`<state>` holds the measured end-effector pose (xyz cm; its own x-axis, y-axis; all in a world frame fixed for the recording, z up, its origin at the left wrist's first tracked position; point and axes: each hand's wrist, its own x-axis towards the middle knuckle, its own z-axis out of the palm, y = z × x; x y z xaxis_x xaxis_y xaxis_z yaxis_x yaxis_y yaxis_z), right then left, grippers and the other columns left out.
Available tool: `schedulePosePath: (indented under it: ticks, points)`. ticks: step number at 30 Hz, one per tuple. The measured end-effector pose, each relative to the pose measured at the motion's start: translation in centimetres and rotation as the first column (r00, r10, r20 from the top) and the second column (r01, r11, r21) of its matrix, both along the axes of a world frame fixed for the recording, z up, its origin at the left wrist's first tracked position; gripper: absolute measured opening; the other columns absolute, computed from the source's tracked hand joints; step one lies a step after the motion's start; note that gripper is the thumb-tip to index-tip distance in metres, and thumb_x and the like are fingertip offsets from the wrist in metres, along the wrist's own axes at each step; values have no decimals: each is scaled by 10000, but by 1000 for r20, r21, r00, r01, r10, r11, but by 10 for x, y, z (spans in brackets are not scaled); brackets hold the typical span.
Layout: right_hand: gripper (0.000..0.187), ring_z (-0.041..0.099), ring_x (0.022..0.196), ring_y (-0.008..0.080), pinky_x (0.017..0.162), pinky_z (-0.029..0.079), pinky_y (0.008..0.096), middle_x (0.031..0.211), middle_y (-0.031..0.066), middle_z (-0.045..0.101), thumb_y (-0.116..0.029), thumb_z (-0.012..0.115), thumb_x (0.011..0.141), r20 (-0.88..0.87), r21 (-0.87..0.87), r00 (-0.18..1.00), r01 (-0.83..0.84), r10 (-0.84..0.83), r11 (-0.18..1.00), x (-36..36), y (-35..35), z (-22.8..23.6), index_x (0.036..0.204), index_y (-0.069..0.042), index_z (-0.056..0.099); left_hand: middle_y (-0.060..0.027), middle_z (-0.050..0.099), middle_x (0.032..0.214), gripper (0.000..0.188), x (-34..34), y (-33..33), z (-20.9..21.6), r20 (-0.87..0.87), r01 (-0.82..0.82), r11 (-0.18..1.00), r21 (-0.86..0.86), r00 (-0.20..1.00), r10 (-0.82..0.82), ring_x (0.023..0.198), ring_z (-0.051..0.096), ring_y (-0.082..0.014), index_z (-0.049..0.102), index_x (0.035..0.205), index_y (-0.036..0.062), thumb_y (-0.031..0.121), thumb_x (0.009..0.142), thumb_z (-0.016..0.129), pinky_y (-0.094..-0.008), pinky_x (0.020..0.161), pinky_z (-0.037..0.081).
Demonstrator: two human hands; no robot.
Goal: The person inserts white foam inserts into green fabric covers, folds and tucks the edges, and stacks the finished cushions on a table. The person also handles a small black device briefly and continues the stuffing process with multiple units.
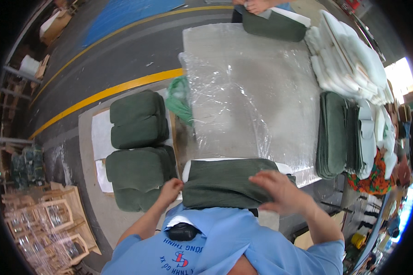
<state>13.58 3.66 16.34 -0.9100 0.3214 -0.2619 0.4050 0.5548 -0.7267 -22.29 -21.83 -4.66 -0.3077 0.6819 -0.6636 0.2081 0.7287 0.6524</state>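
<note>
- Green fabric cover (225,183) spread wide across a white pad (186,171), at the near edge of the table (257,91), just in front of the blue shirt (225,238); pale pad edges visible at both ends.
- Left hand (171,189) at the cover's left end, fingers curled narrow near the corner; impossible to tell whether gripping or merely touching.
- Right hand (280,190) above the cover's right end, fingers spread wide, nothing held; contact with the fabric unclear.
- Clear plastic film over the pale tabletop, wrinkled and shiny.
- On the left, well below shoulder level, two stacks of dark green cushions (137,120), one behind the other; beside them, a green plastic bag (179,100) against the table's side.
- Along the right edge, upright green covers (332,135), with piled white pads (348,59) farther back.
- At the far edge, another person's hands (257,5) on a green-covered piece (275,26).
</note>
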Motion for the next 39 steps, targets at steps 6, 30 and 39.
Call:
schedulePosePath:
  ticks: [6, 30, 39]
  points:
    - [870, 621, 1245, 345, 1014, 528, 463, 1377, 153, 614, -147, 885, 697, 80, 376, 990, 78, -116, 923, -19, -60, -18, 1500, -132, 550, -111, 700, 1353, 454, 44, 45, 21, 725, -205, 960, 189, 689, 4, 1186, 658, -189, 635, 1398, -16, 105, 972, 738, -353, 1043, 526]
    - [667, 663, 1200, 291, 1013, 552, 423, 1289, 154, 677, 60, 804, 810, -204, -899, -450, 437, -869, -16, 14, -103, -33, 1396, 0, 490, -14, 724, 970, 266, 199, 326, 156, 627, 385, 809, 444, 512, -587, 842, 671, -119, 716, 1145, 76, 315, 1088, 614, -315, 773, 546]
    - [583, 667, 1099, 239, 919, 560, 383, 1212, 103, 692, -309, 806, 966, 260, -914, -74, 304, -963, -270, -22, -218, -51, 1393, 3, 561, -26, 724, 1040, 255, 194, 279, 70, 476, 977, 199, 74, 141, -868, 935, 653, -107, 711, 1153, 75, 305, 1065, 642, -310, 813, 540]
